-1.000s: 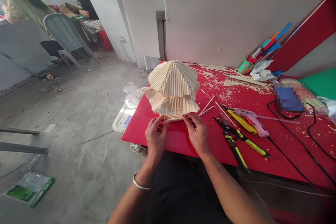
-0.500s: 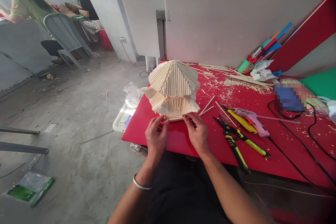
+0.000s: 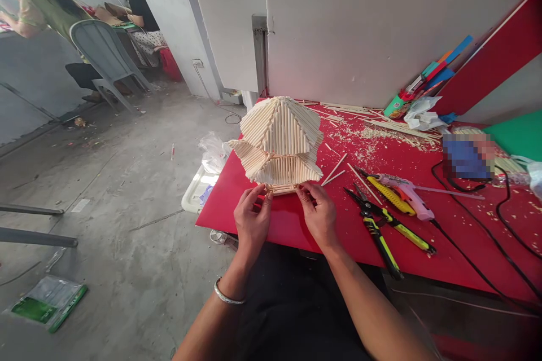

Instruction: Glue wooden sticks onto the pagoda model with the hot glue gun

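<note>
A model pavilion [image 3: 284, 141] made of pale wooden sticks, with two tiers of sloping roof, is in front of me at the near left of the red table [image 3: 228, 203]. My left hand [image 3: 253, 211] pinches the left corner of its base between thumb and fingers. At the right corner of the base, my right hand [image 3: 317, 211] grips in the same way. The roof hides most of the base. Just right of the model lie a few loose sticks [image 3: 335, 169].
Pliers [image 3: 372, 225], a yellow utility knife [image 3: 392, 194] and a pink glue gun [image 3: 412, 197] with a black cord lie to the right. Sticks and shavings [image 3: 368, 138] cover the back. A white tray [image 3: 188, 197] is left of the table. Two people sit at the far left, near a grey chair [image 3: 99, 48].
My hands and the stick pavilion hold nearly the same position. Only a very slight shift of the view shows.
</note>
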A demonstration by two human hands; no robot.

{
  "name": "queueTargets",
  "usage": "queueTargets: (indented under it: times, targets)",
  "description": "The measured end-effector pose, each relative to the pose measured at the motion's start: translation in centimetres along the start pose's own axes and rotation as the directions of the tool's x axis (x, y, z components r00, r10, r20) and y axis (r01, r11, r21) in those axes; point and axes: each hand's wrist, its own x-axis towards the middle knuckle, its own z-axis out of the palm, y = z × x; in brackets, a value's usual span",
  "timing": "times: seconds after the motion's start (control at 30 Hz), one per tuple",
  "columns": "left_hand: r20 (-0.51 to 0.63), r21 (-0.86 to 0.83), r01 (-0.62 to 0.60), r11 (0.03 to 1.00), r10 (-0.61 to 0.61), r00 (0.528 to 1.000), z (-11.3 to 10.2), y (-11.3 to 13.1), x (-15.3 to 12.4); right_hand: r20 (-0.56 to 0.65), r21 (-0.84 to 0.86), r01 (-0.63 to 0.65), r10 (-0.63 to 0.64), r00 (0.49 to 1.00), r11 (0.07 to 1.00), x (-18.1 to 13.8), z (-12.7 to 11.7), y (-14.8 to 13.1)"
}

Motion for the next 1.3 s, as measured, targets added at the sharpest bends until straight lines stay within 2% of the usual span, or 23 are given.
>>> queueTargets:
  times: [1.3]
  targets:
    - [0.005,0.0,-0.006,1.0,0.006,1.0,0.01,0.11,0.06,0.005,-0.017,-0.009,0.009,1.0,1.0,0.06,-0.03,-0.3]
